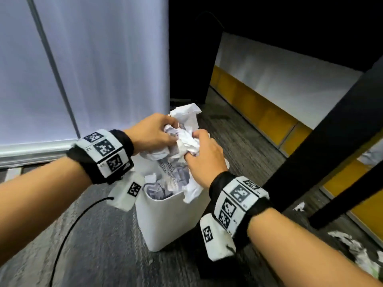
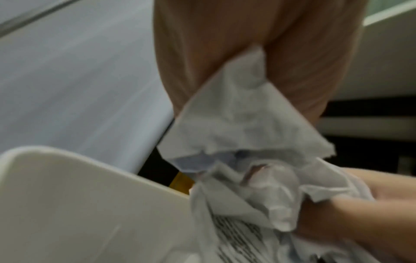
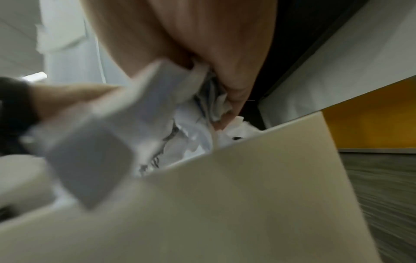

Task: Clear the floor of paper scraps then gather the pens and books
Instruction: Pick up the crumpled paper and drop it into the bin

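A white bin (image 1: 165, 222) stands on the grey carpet, stuffed with crumpled printed paper. Both hands hold a bundle of paper scraps (image 1: 186, 141) above its mouth. My left hand (image 1: 157, 131) grips the bundle from the left, fingers curled into it. My right hand (image 1: 204, 154) grips it from the right. In the left wrist view the left hand's fingers (image 2: 292, 62) pinch a torn paper piece (image 2: 243, 128) beside the bin's rim (image 2: 67, 170). In the right wrist view the paper (image 3: 184, 131) sits just over the bin's wall (image 3: 247, 195).
More paper scraps (image 1: 352, 245) lie on the carpet at the right, one small scrap (image 1: 299, 207) near black table legs (image 1: 323, 146). A black cable (image 1: 68, 230) runs over the floor at the left. A pale panel (image 1: 83, 69) and a yellow-and-white wall (image 1: 269, 112) bound the space.
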`<act>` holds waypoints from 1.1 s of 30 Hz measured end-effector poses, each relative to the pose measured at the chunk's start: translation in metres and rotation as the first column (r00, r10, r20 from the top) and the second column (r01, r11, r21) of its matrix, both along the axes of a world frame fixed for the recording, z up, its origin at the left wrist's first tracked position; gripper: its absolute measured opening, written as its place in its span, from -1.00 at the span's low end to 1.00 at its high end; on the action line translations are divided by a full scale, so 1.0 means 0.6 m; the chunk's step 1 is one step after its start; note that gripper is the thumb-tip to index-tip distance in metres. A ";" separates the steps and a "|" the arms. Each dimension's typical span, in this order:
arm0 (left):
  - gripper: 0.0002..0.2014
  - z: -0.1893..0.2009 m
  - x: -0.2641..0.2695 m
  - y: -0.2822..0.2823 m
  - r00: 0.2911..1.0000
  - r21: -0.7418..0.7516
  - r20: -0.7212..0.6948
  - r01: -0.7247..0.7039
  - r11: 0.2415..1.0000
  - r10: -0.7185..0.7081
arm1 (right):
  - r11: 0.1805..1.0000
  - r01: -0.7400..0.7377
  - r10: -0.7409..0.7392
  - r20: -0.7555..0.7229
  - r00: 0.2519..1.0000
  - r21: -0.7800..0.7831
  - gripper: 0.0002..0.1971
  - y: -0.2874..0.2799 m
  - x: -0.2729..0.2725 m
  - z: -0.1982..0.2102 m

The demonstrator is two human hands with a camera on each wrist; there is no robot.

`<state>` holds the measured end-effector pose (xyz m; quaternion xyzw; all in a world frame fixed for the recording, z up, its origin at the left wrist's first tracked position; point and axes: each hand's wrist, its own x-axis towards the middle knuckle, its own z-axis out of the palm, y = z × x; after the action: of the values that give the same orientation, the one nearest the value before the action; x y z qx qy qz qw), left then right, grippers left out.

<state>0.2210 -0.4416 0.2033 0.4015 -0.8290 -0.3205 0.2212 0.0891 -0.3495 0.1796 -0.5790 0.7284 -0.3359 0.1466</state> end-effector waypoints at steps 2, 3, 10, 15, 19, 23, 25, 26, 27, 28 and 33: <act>-0.92 -0.030 -0.007 -0.014 0.988 -0.034 0.150 0.039 0.999 -0.033 | 0.985 0.112 -0.112 -0.012 0.994 0.129 -0.57 -0.018 -0.008 -0.021; -0.88 -0.043 -0.010 -0.015 0.976 -0.051 0.210 0.065 0.997 -0.053 | 0.974 0.157 -0.154 -0.029 0.988 0.163 -0.54 -0.024 -0.009 -0.030; -0.61 -0.090 -0.007 0.011 0.668 0.041 0.710 0.278 0.960 -0.224 | 0.748 0.228 0.023 -0.369 0.929 0.623 -0.49 -0.048 -0.006 -0.062; -0.29 -0.083 -0.023 0.022 0.648 0.104 0.724 0.234 0.967 -0.235 | 0.821 0.345 -0.173 -0.378 0.909 0.455 -0.38 -0.045 -0.005 -0.062; -0.33 -0.056 -0.020 0.005 0.810 0.002 0.562 0.200 0.980 -0.167 | 0.914 0.375 -0.359 -0.122 0.925 0.154 -0.21 -0.046 -0.018 -0.044; -0.56 -0.019 -0.021 0.001 0.882 -0.166 0.468 0.145 0.975 -0.052 | 0.908 0.415 -0.404 0.150 0.902 -0.049 -0.49 -0.044 -0.030 -0.028; -0.64 -0.002 -0.024 0.010 0.899 -0.236 0.436 0.151 0.960 -0.034 | 0.901 0.397 -0.366 0.185 0.912 -0.176 -0.63 -0.030 -0.033 -0.019; -0.69 0.004 -0.027 0.019 0.906 -0.255 0.422 0.163 0.953 -0.042 | 0.905 0.362 -0.332 0.161 0.929 -0.222 -0.67 -0.019 -0.032 -0.015; -0.73 0.010 -0.031 0.031 0.911 -0.269 0.409 0.179 0.946 -0.056 | 0.913 0.318 -0.297 0.116 0.948 -0.256 -0.70 -0.006 -0.030 -0.012; -0.78 0.015 -0.035 0.046 0.913 -0.287 0.402 0.199 0.937 -0.070 | 0.922 0.266 -0.258 0.065 0.964 -0.282 -0.72 0.011 -0.028 -0.010; -0.76 0.028 -0.053 0.145 0.901 -0.370 0.387 0.345 0.862 -0.195 | 0.946 -0.034 0.039 0.010 0.999 -0.322 -0.74 0.144 -0.034 -0.030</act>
<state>0.1894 -0.3548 0.2201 0.2693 -0.9528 -0.0847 0.1116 0.0689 -0.2632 0.1617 -0.6056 0.6519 -0.4520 0.0623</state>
